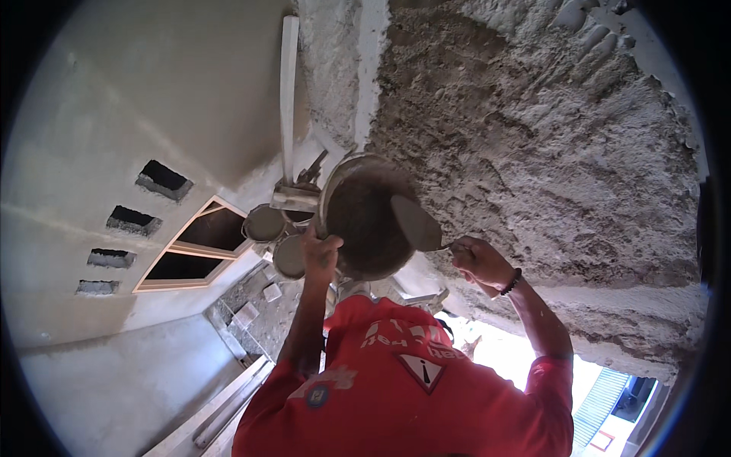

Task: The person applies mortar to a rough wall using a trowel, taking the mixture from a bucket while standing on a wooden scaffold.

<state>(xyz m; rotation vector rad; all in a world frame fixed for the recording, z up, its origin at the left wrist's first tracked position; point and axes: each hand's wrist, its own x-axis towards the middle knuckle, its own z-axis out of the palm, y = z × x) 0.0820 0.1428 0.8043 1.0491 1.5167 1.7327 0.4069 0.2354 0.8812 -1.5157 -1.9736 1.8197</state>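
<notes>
My left hand (320,251) is closed on the rim of a round bucket (335,209) at the centre, its inside coated with dark wet mortar. My right hand (480,263) is closed around the handle of a trowel (415,222), whose grey, mortar-covered blade is over the bucket's opening at its right side. Beyond the bucket and to the right spreads a rough wall (548,167) coated with patchy mortar.
More round buckets (265,225) stand left of mine, near a long wooden straightedge (289,91). A smooth wall (91,84) at the left has several square holes (164,177) and a timber-framed opening (194,263). Boards (228,404) lie lower left; bright daylight enters at lower right.
</notes>
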